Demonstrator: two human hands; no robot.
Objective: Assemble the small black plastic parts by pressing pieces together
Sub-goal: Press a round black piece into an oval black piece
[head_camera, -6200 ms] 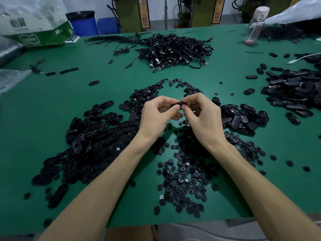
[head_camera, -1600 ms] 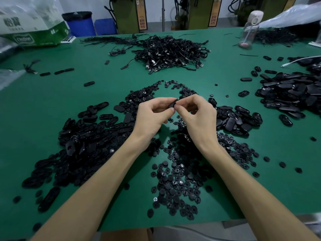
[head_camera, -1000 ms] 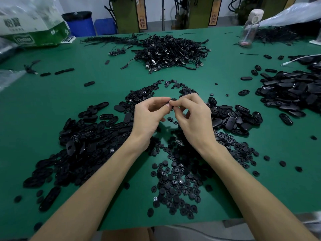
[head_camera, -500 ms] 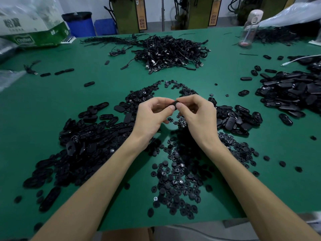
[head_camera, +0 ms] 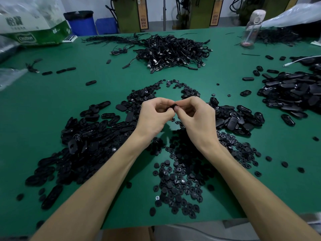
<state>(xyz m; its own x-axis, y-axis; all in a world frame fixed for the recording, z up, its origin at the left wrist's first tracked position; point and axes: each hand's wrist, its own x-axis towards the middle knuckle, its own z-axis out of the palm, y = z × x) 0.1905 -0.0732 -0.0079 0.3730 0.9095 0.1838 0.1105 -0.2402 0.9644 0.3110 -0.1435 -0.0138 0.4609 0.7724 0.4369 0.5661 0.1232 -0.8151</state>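
Above the middle of the green table (head_camera: 52,105), my left hand (head_camera: 154,117) and my right hand (head_camera: 196,119) meet fingertip to fingertip. Both pinch one small black plastic part (head_camera: 173,106), mostly hidden by the fingers. Below the hands lies a heap of small round black pieces (head_camera: 180,181). To the left spreads a pile of black oval shells (head_camera: 83,141). A smaller pile of oval shells (head_camera: 236,119) lies just right of my right hand.
A tangle of black cables (head_camera: 173,51) sits at the back centre. Another heap of black ovals (head_camera: 295,91) lies at the right edge. A clear bottle (head_camera: 251,30) stands back right, a green and white box (head_camera: 33,28) back left. Loose pieces dot the mat.
The hands stay together over the same spot. The fingers shifted slightly around the pinched part. Nothing was picked up or put down.
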